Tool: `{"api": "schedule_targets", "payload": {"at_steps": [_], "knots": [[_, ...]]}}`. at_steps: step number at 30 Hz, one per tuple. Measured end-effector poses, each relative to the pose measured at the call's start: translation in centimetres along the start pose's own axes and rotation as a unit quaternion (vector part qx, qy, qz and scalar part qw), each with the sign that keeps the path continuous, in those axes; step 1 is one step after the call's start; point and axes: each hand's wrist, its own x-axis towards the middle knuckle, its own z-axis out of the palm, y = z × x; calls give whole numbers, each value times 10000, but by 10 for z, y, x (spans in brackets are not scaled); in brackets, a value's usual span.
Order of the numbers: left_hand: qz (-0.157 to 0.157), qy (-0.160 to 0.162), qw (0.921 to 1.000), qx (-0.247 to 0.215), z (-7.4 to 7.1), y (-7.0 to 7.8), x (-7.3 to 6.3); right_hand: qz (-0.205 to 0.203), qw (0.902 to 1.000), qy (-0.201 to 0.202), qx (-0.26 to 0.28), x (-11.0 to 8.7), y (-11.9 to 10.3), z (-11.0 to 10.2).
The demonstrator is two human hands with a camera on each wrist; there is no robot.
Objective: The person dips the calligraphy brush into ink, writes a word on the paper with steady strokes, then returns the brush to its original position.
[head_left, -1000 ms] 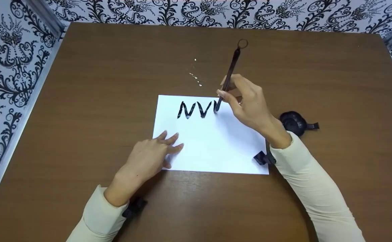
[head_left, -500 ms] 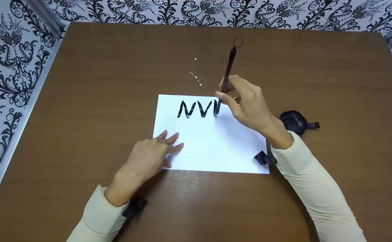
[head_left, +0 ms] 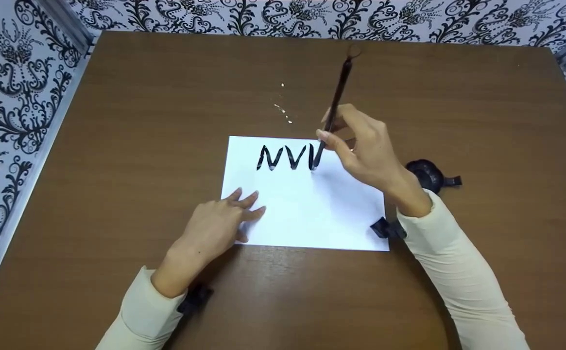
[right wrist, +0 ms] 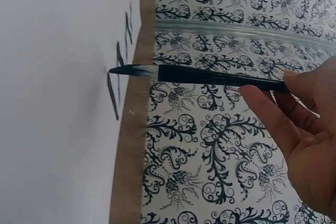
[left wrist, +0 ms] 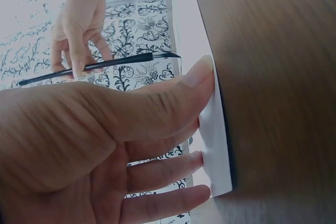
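My right hand (head_left: pixel 365 146) pinches a dark-handled calligraphy brush (head_left: pixel 337 99) between thumb and fingers, its looped end up. In the right wrist view the brush (right wrist: pixel 210 74) has pale bristles blackened toward the tip, which meets the paper at a black stroke (right wrist: pixel 112 98). The white sheet of paper (head_left: pixel 307 214) bears a row of black zigzag strokes (head_left: pixel 295 158) near its far edge. With fingers spread, my left hand (head_left: pixel 214 226) rests on the sheet's near left part. The left wrist view shows its thumb (left wrist: pixel 197 74) at the paper's edge.
To the right of the sheet, a small black dish (head_left: pixel 423 174) with a short handle stands partly behind the right wrist. Several pale specks (head_left: pixel 283 112) lie beyond the paper on the brown table (head_left: pixel 117 146). Patterned black-and-white panels (head_left: pixel 15 97) border the table.
My right hand with the brush has shifted slightly right, and the handle leans more to the right. The third downstroke now shows at full length left of the brush. The left hand stays in place.
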Motion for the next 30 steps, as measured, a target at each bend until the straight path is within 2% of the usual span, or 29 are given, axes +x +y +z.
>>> {"api": "schedule_targets", "payload": {"at_steps": [5,9,13,17,30], "knots": [[0,10,10000,30,0,0,1,-75,9984,549,129,4,1,-9],[-12,29,10000,42,0,0,0,-137,9973,724,-46,5,9,-12],[7,53,10000,47,0,0,0,-179,9971,693,-275,2,19,-9],[18,39,10000,77,0,0,0,-295,9974,622,-233,-1,26,-4],[84,139,9998,70,0,-1,0,-346,9984,430,-148,-4,29,3]]}}
